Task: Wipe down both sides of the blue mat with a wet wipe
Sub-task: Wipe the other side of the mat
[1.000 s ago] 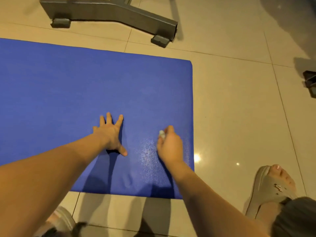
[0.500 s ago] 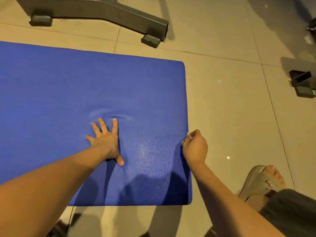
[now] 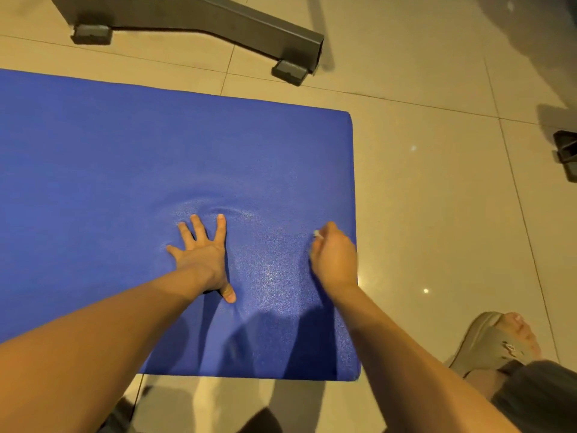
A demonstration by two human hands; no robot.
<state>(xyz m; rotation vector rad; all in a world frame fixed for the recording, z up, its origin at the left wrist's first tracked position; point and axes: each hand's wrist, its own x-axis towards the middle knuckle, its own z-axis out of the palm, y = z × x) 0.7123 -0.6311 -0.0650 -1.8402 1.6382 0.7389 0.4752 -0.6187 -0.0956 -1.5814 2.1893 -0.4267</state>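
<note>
Bottom of view: two bare forearms reaching in, one from bottom left, one from bottom right. Bottom right corner: dark shorts point(image 3: 540, 398). Just past them, grey sandal point(image 3: 487, 342) on a foot, toes showing, flat on tiled floor point(image 3: 437, 214). Near mat's near right corner, apart from it.

Mat point(image 3: 156, 151): blue, lying flat on floor, filling left and centre. Near, right and far edges in view, left end cut off by view edge. Arm shadows across near strip.

Left hand point(image 3: 203, 257): open, palm down, fingers straight and spread, thumb out toward near side. Pressing on mat around middle of the visible part. Shallow dent and ripples in mat just ahead of fingertips.

Right hand point(image 3: 335, 260): fingers curled, gripping small white wipe point(image 3: 316, 234). Only a scrap of wipe showing at fingertips, rest hidden in fist. Down at mat surface just inside right edge, level with left hand, apart from it. Wet sheen on mat between the two hands.

Past mat's far edge: grey metal frame point(image 3: 193, 14) on floor, angled bar on two dark rubber stops point(image 3: 288, 71). Right stop near mat's far right corner, bare tile between.

Far right: dark object point(image 3: 566, 154) on floor, cut off by view edge, cannot tell what. Small light glints on tiles right of mat.
</note>
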